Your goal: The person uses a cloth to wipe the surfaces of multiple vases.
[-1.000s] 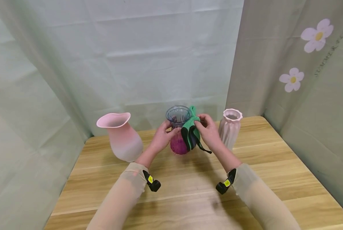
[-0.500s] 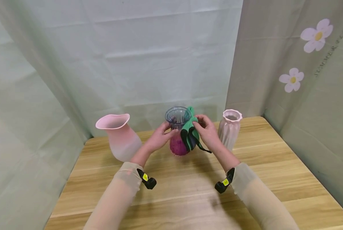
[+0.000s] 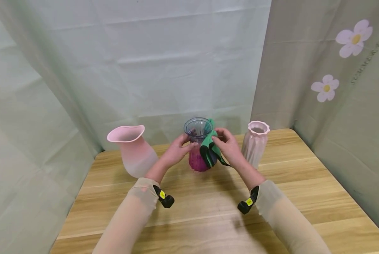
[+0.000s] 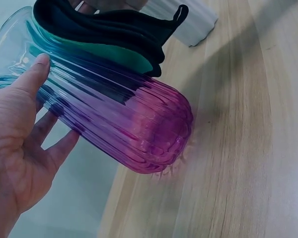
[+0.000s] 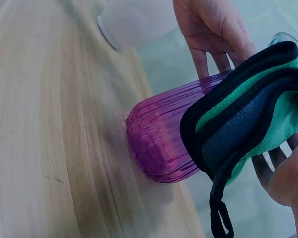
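Observation:
A ribbed glass vase (image 3: pixel 198 158), blue at the flared rim and magenta at the base, stands upright at the back middle of the table. My left hand (image 3: pixel 178 151) grips its left side below the rim, thumb in front and fingers behind, as the left wrist view shows on the glass (image 4: pixel 139 119). On the vase's right side my right hand (image 3: pixel 228 145) holds a folded green cloth (image 3: pixel 209 141) with black edging and a hanging loop against the glass. In the right wrist view the cloth (image 5: pixel 248 114) covers part of the vase (image 5: pixel 161 134).
A pink-and-white vase (image 3: pixel 135 155) with a wide wavy mouth stands to the left. To the right is a pale pink fluted vase (image 3: pixel 255 144), close to my right hand. The wooden table (image 3: pixel 202 218) meets hanging curtains (image 3: pixel 176 70) behind and at both sides.
My right hand and the cloth have shifted slightly left along the glass. The left forearm has moved a little left, while its hand keeps its grip on the vase.

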`<act>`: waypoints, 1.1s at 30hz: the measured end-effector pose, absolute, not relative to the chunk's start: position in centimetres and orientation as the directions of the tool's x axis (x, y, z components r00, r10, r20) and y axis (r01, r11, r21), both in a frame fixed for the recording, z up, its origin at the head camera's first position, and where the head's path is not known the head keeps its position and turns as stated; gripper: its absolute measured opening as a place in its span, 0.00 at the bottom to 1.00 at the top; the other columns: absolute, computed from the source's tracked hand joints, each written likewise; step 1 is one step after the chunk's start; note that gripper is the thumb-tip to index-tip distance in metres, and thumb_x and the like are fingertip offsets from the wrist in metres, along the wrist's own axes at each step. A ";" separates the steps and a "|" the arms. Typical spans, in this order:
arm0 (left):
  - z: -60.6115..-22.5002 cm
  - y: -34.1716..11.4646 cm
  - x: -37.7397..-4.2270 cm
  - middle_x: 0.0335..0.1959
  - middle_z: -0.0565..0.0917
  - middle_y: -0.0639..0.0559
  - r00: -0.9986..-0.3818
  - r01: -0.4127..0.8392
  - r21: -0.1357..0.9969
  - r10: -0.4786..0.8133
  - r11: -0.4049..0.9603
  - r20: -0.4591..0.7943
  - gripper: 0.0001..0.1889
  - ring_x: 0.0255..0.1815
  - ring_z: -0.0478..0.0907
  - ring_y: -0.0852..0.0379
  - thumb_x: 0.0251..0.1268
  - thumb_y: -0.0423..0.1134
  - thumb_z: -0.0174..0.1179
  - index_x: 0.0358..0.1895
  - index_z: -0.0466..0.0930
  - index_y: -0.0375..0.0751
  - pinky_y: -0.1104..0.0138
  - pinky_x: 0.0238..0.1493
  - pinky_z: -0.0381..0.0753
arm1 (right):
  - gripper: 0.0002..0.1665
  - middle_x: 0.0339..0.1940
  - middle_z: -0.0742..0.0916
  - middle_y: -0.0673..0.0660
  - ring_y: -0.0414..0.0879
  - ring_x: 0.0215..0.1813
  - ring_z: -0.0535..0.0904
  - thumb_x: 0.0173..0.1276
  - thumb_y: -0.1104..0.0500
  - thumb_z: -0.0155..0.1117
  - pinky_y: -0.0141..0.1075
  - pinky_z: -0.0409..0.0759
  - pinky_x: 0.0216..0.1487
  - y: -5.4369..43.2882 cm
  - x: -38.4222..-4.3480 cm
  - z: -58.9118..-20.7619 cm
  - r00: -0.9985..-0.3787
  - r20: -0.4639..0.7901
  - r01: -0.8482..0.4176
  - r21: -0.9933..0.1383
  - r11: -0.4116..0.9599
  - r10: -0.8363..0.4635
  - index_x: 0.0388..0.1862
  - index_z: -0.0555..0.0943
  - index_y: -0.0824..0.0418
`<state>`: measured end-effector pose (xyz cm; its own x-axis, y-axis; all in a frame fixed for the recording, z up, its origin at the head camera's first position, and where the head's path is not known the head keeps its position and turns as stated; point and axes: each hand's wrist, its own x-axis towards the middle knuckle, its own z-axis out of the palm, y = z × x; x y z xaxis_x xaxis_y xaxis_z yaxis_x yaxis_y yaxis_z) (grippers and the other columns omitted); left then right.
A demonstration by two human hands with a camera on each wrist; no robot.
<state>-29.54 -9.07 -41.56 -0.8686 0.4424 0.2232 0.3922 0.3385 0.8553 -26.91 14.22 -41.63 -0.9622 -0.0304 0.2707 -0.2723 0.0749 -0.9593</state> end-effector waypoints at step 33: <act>-41.9 -9.2 -29.5 0.73 0.72 0.49 -0.889 0.355 0.861 0.416 0.364 0.191 0.32 0.75 0.66 0.49 0.73 0.54 0.63 0.76 0.67 0.51 0.44 0.73 0.64 | 0.21 0.61 0.81 0.60 0.59 0.64 0.76 0.71 0.62 0.67 0.49 0.78 0.60 15.0 -25.7 -48.9 -0.979 0.193 -0.204 -0.950 0.236 -0.070 0.61 0.78 0.60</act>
<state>-29.48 -9.18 -41.89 -0.8891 0.4161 0.1906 0.3548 0.3635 0.8614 -25.72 15.04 -48.92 -0.9787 -0.0703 0.1929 -0.2042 0.2364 -0.9500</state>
